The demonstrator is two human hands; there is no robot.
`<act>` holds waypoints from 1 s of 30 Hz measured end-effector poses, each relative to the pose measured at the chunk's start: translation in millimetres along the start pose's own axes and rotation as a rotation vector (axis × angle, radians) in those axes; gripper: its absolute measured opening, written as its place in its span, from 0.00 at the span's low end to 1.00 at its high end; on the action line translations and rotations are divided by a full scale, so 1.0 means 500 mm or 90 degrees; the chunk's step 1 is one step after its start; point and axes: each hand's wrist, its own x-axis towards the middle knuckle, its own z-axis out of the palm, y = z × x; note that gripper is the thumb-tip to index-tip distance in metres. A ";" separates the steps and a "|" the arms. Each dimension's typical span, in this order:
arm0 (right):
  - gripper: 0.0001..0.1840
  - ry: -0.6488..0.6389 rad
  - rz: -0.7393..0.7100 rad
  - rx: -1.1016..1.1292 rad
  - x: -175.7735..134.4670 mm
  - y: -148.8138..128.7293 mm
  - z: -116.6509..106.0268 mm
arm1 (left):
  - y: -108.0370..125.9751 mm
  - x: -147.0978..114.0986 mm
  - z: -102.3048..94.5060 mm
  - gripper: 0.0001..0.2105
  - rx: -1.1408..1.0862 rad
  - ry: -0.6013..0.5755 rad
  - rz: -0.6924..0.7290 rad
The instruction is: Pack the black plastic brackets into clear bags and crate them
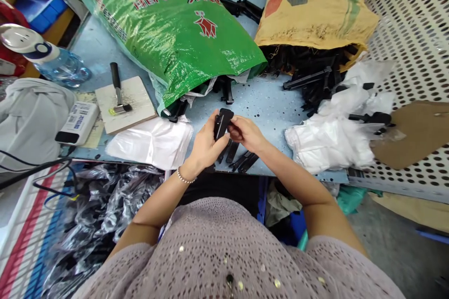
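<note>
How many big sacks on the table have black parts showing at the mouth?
2: a green sack left of centre and a tan sack to its right. More may be hidden behind them or beyond the top edge.

On my feed, the green sack [199, 42] looks like glossy, wrinkled plastic. Right of it, I see a yellow sack [315, 14] with a duller, scuffed, stained skin. Below the green sack, the black part [222, 124] looks like smooth, slightly shiny plastic, the white bags [154, 144] like thin, crinkled film. Left of the green sack, I find a metal-necked brush [118, 91] on a matt board [137, 103].
</note>
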 end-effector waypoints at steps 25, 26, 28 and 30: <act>0.15 0.189 0.243 -0.350 0.231 0.046 -0.075 | -0.095 0.008 0.042 0.23 0.441 -0.042 -0.172; 0.16 0.180 0.246 -0.257 0.206 0.047 -0.070 | -0.096 0.013 0.036 0.23 0.374 -0.017 -0.147; 0.19 0.132 0.249 -0.050 0.133 0.047 -0.051 | -0.092 0.031 0.026 0.22 0.147 0.035 -0.115; 0.20 0.039 0.247 0.165 0.048 0.041 -0.024 | -0.079 0.052 0.024 0.24 -0.159 0.043 -0.147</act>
